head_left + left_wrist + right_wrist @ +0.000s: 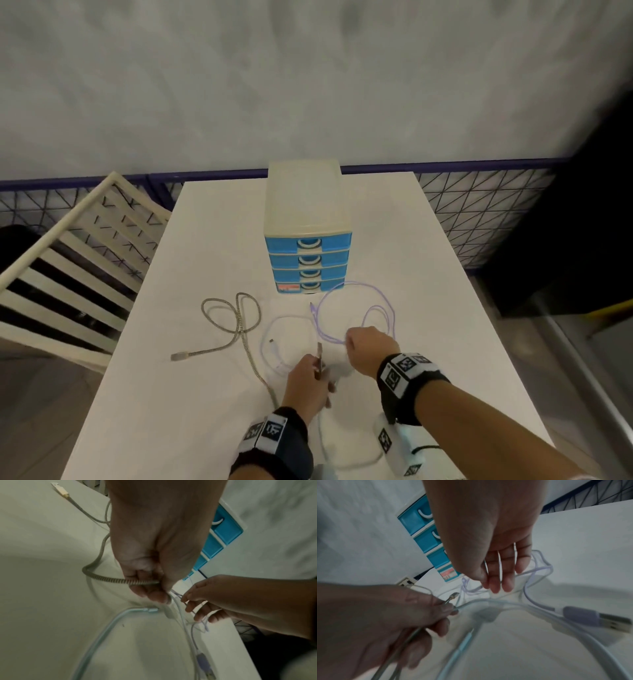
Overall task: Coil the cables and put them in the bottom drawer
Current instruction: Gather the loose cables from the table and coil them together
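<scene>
Your left hand (306,383) grips one end of the braided cable (239,329), whose loops lie on the table (428,274) to the left. Your right hand (368,349) curls its fingers (494,580) around the purple cable (346,308), looped just in front of the closed bottom drawer (308,287). A pale blue cable (102,632) lies between them.

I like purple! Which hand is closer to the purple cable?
The right hand: its fingers touch the purple cable. The left hand, nearer the person, grips the braided cable.

Loose cables (239,325) crowd the table (428,308) before the closed drawer unit (308,260).
</scene>
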Demonstrator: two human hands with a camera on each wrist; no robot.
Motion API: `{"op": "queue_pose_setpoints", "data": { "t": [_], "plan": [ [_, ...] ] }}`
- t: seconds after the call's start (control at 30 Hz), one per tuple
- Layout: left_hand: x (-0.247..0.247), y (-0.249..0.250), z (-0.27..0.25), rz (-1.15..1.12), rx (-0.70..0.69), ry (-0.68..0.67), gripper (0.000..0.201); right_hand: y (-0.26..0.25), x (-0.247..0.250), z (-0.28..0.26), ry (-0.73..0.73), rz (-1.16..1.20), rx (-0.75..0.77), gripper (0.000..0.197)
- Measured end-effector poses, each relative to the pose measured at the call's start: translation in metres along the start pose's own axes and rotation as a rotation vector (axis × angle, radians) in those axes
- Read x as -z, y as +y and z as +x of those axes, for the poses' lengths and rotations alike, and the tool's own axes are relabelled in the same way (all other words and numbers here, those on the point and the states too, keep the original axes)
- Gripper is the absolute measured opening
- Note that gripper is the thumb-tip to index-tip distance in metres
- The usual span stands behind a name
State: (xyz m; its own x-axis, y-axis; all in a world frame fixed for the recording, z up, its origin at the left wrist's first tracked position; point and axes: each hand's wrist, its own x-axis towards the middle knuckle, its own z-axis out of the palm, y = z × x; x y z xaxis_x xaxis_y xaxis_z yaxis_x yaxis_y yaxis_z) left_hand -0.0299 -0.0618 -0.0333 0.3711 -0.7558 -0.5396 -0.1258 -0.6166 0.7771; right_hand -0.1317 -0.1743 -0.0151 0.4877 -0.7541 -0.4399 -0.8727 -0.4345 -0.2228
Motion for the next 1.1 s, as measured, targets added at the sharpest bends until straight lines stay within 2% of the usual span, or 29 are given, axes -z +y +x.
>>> {"op": "queue_pose_setpoints", "data": {
  "t": [0.07,0.2,0.33,0.47,0.57,0.67,0.87,0.93,1.0,1.1],
  "plan": [
    [0.004,-0.004,-0.008,-0.128,-0.047,0.037,0.011,-0.003,0.008,0.011,0.029,0.076,0.001,0.026],
    [0.019,-0.012,-0.022,-0.165,-0.101,0.157,0.020,-0.022,0.023,0.038,0.066,0.170,0.027,0.026],
    [0.033,-0.016,-0.028,-0.242,-0.086,0.206,0.022,-0.050,0.024,0.065,0.096,0.194,0.087,0.025],
    [0.046,-0.014,-0.024,-0.314,-0.082,0.232,0.023,-0.070,0.011,0.085,0.098,0.146,0.034,0.026],
    [0.055,-0.008,-0.019,-0.333,-0.111,0.267,0.028,-0.077,-0.001,0.089,0.147,0.114,-0.044,0.033],
    [0.065,-0.002,-0.012,-0.332,-0.142,0.283,0.026,-0.075,-0.008,0.088,0.179,0.203,-0.115,0.036],
    [0.077,0.022,0.001,-0.332,-0.200,0.252,0.022,-0.068,0.011,0.073,0.209,0.343,-0.015,0.022],
    [0.079,0.034,0.003,-0.371,-0.212,0.233,0.021,-0.071,0.024,0.060,0.241,0.468,0.041,0.019],
    [0.081,0.049,0.004,-0.414,-0.225,0.202,0.021,-0.077,0.040,0.041,0.220,0.749,0.043,0.019],
    [0.083,0.072,0.005,-0.449,-0.287,0.163,0.019,-0.088,0.062,0.011,0.017,1.336,0.050,0.017]
  ]
}}
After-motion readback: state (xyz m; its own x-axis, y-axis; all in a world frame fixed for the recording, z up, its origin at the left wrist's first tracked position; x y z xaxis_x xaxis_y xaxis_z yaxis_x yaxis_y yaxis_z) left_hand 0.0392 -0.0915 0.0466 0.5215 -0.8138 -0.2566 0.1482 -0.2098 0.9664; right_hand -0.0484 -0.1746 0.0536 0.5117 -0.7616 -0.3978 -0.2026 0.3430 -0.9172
